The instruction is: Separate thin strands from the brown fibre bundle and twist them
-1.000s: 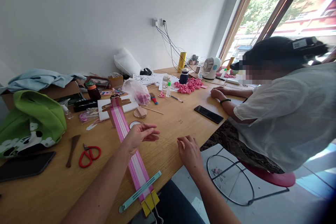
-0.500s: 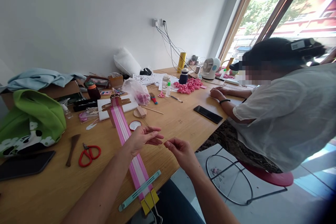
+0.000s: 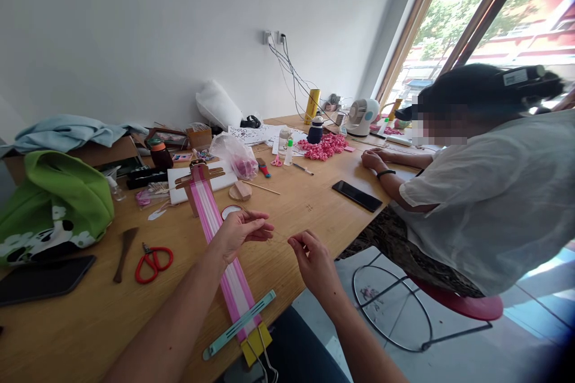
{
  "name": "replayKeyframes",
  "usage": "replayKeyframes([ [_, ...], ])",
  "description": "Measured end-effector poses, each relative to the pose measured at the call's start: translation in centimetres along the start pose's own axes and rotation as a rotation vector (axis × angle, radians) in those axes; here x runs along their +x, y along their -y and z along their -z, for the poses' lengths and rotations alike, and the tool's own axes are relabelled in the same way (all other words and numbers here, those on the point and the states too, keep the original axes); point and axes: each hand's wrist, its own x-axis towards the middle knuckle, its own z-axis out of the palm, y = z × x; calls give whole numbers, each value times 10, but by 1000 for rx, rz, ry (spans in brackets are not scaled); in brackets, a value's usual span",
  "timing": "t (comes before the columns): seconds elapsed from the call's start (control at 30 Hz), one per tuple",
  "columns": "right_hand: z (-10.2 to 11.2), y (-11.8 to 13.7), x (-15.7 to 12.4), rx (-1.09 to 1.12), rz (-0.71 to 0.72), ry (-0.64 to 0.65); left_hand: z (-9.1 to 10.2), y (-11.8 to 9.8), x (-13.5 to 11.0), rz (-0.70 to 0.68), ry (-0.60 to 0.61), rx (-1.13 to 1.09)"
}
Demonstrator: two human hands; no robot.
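Observation:
My left hand [image 3: 242,232] hovers over the pink-and-white band of stretched threads [image 3: 207,209], thumb and fingers drawn together. A little to its right, my right hand [image 3: 309,254] is closed in a pinch near the table's edge. A very faint thin thread [image 3: 281,237] seems to run between the fingertips of both hands. The band reaches from a wooden stand with a clip [image 3: 197,172] to a yellow binder clip [image 3: 256,344] at the front edge. Across its near end lies a pale green bar clip [image 3: 240,324].
Left of the band lie red-handled scissors [image 3: 154,263], a brown wooden tool [image 3: 124,254], a dark tablet [image 3: 45,280] and a green bag [image 3: 67,203]. A phone [image 3: 357,195] rests to the right, beside a seated person [image 3: 485,173]. Pink trim [image 3: 324,147] is piled farther back.
My hands have drawn slightly apart, the right one moving a little rightward and the left one a little left. The band and the table items stay put.

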Motion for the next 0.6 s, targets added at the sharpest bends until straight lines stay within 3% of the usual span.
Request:
replayKeyframes([
  [0.4,9,-42,11,-93,-96,-29,17,-18,3,-140,-212,-55],
  [0.6,5,-72,12,-268,-109,-63,21,-23,1,-156,-214,-65],
])
